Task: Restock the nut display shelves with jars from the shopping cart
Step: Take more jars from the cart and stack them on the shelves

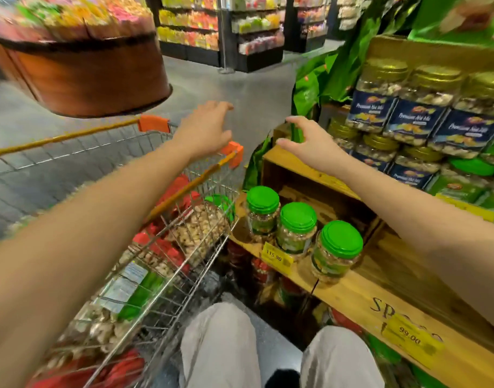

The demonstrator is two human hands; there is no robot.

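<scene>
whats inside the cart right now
The cart holds a green-lid jar of nuts on its side, and red-lid jars. Lower layers are covered; the near end is blurred.

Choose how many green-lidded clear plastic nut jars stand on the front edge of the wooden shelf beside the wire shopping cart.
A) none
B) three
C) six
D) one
B: three green-lidded clear plastic nut jars stand in a row on the wooden shelf, by the yellow 115.90 price tag.

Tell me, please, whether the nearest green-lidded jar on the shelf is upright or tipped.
Upright: the jar stands on its base on the shelf, with its lid on top.
</scene>
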